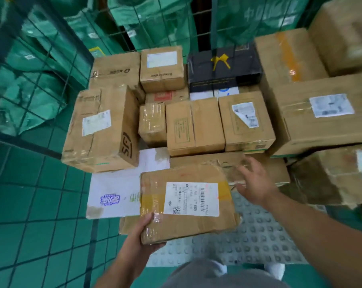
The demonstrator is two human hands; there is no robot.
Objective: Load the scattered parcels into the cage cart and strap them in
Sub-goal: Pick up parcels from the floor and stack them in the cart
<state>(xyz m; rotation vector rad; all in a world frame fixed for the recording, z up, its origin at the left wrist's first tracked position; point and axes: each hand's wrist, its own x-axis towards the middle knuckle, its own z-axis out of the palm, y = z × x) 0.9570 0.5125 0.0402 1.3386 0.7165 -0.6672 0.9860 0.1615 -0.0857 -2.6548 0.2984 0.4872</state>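
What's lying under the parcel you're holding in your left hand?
A white flat box runs under the parcel at its left edge. A brown cardboard edge pokes out near the left hand, and studded metal floor shows to the right. What lies beneath its middle is covered.

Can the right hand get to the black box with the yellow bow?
Probably, with a stretch: the right hand is open and empty, and the black box sits uncovered at the back, behind a row of brown boxes.
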